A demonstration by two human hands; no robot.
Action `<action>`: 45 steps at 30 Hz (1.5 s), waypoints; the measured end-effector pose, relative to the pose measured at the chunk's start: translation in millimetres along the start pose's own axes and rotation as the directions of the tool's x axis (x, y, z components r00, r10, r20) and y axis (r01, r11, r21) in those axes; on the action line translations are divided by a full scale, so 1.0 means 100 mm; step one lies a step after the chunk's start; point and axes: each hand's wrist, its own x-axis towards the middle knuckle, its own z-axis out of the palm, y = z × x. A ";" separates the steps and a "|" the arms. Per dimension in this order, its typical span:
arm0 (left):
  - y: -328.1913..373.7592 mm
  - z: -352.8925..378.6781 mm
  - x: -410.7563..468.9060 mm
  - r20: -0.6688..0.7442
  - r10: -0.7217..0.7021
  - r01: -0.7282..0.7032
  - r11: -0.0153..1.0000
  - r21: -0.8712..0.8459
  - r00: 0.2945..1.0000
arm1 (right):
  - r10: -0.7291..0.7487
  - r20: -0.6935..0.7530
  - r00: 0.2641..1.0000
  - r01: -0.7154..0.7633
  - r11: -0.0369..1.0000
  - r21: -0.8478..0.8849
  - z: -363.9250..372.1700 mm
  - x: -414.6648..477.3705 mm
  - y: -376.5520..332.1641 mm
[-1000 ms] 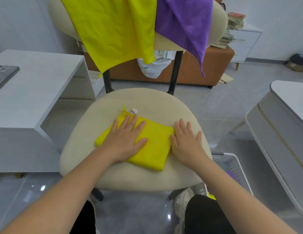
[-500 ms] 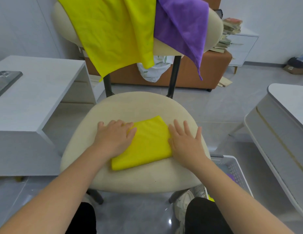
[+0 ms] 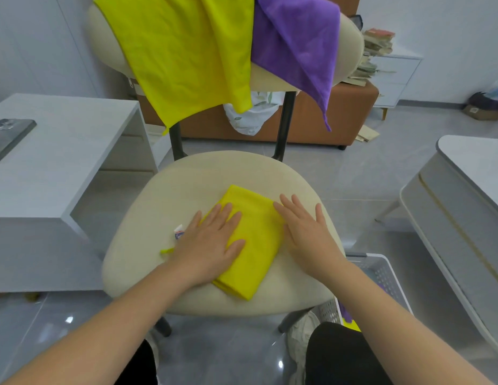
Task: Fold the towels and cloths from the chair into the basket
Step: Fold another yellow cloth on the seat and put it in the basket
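Beige cushioned chair (image 3: pixel 186 184) carrying folded yellow cloth (image 3: pixel 253 245) mid-seat. White perforated basket (image 3: pixel 381 270) sitting beside chair's right. Left hand (image 3: pixel 211 245) lying flat, fingers straight, pressing cloth's left half. Right hand (image 3: pixel 306 234) lying flat, fingers straight, touching cloth's right edge.

Both forearms reach forward; left hand (image 3: pixel 211 245) and right hand (image 3: pixel 306 232) lie palm-down side by side, fingers (image 3: pixel 291 207) straight and spread
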 end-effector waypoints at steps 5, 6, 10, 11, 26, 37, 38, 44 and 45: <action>0.21 -0.07 -0.06 -0.196 -0.203 0.168 0.969 -0.179 0.959 | -0.136 0.051 0.989 0.137 0.990 -0.023 0.01 -0.04 0.03; 0.13 -0.13 -0.09 -0.325 -0.105 0.040 0.979 -0.200 0.940 | -0.160 0.059 0.985 0.161 0.987 -0.028 0.04 -0.05 0.05; -0.15 -0.23 -0.22 -0.505 0.311 -0.410 0.907 -0.095 0.805 | -0.224 0.010 0.974 0.225 0.974 -0.023 0.11 -0.07 0.17; -0.17 -0.20 -0.24 -0.430 0.355 -0.424 0.903 -0.072 0.830 | -0.233 0.004 0.972 0.233 0.972 -0.023 0.12 -0.07 0.18; -0.05 -0.05 -0.29 -0.345 0.622 -0.565 0.783 0.261 0.702 | -0.293 0.061 0.954 0.293 0.956 0.021 0.18 -0.10 0.13; 0.00 -0.12 -0.37 -0.410 0.450 -0.475 0.879 0.044 0.793 | -0.496 -0.132 0.858 0.513 0.836 0.192 0.39 -0.11 0.07; -0.03 -0.14 -0.39 -0.404 0.427 -0.473 0.881 -0.015 0.809 | -0.494 -0.147 0.857 0.514 0.838 0.184 0.39 -0.10 0.06; -0.49 -0.19 -0.40 -0.466 0.120 -0.294 0.901 -0.320 0.876 | -0.422 -0.112 0.900 0.431 0.821 0.374 0.34 -0.11 0.09; -0.58 -0.18 -0.39 -0.466 0.096 -0.257 0.919 -0.297 0.880 | -0.408 -0.100 0.908 0.411 0.816 0.406 0.33 -0.11 0.10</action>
